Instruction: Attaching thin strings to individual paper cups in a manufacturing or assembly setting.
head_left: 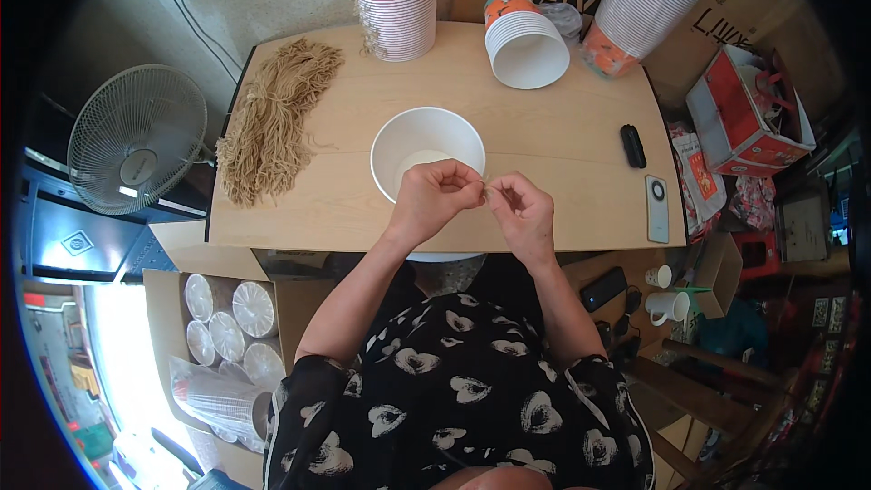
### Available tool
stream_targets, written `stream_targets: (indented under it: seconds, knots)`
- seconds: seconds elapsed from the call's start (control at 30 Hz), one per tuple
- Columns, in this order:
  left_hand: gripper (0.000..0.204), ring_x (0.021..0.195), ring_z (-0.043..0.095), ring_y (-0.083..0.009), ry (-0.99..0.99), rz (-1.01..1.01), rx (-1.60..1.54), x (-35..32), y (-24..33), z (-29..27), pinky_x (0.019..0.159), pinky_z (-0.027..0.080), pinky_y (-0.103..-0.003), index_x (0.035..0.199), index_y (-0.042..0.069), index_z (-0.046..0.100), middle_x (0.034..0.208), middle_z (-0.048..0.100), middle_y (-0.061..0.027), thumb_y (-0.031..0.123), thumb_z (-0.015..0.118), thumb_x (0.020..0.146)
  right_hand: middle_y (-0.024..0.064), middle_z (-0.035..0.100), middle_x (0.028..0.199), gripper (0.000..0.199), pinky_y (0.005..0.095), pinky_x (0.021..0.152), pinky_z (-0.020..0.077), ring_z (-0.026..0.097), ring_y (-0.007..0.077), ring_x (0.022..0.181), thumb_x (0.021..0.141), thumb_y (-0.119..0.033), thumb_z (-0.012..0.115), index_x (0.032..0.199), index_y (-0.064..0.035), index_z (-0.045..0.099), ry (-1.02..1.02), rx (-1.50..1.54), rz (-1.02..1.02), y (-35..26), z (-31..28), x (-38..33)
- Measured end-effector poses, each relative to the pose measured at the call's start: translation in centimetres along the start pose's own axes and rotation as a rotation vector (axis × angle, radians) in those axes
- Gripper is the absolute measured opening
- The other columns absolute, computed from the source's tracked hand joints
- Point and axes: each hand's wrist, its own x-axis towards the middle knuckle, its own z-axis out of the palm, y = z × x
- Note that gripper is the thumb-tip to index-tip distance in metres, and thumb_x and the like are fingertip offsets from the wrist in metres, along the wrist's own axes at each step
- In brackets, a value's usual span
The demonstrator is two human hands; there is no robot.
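Observation:
My left hand (437, 198) and my right hand (523, 214) meet over the front of the table, fingertips pinched close together. Whatever lies between them is too thin and small to make out. Just beyond the hands is a white paper bucket (386, 150), its open mouth facing up, and my left hand covers part of its near rim. A bundle of tan strings (279, 118) is spread along the table's left side.
Stacked paper buckets (395, 18) stand at the back edge, a shorter stack (526, 45) lies tilted beside them, and a bagged stack (644, 4) leans at the right. A phone (657, 209) and a black object (632, 146) lie near the right edge. A fan (138, 141) stands left.

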Motion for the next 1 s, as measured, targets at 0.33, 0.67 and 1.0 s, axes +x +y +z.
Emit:
stream_targets:
  seconds: [0.33, 0.67, 1.0]
  knots:
    - [0.012, 0.084, 0.074, -0.0123, -0.02, 0.079, 0.131, -0.4, 0.0, 0.4, 0.073, 0.059, -0.025, 0.098, -0.005, 0.074, 0.087, 0.076, -0.0076, 0.003, 0.075, 0.089, 0.0027, 0.067, 0.08, 0.011, 0.0215, 0.054, 0.0408, 0.051, 0.005, 0.061, 0.094, -0.01, 0.071, 0.094, 0.0011, 0.071, -0.006, 0.395, 0.324, 0.8, -1.3, 0.5]
    - [0.012, 0.083, 0.073, -0.0116, -0.098, -0.001, 0.054, -0.4, 0.5, 0.0, 0.075, 0.059, -0.025, 0.099, -0.005, 0.074, 0.087, 0.075, -0.0064, 0.004, 0.074, 0.092, 0.0031, 0.066, 0.078, 0.021, 0.0226, 0.053, 0.0445, 0.054, 0.0065, 0.06, 0.103, -0.014, 0.059, 0.095, 0.002, 0.069, 0.004, 0.134, 0.141, -0.3, -1.9, 0.1]
    - [0.011, 0.084, 0.072, -0.0124, -0.19, -0.073, -0.058, -0.3, 0.9, -0.4, 0.077, 0.06, -0.026, 0.101, -0.005, 0.07, 0.089, 0.074, -0.0077, 0.002, 0.072, 0.093, -0.0049, 0.057, 0.073, 0.011, 0.0169, 0.049, 0.035, 0.048, 0.0013, 0.059, 0.1, -0.012, 0.062, 0.106, -0.0031, 0.066, -0.137, 0.272, 0.333, -0.5, -2.5, 0.8]
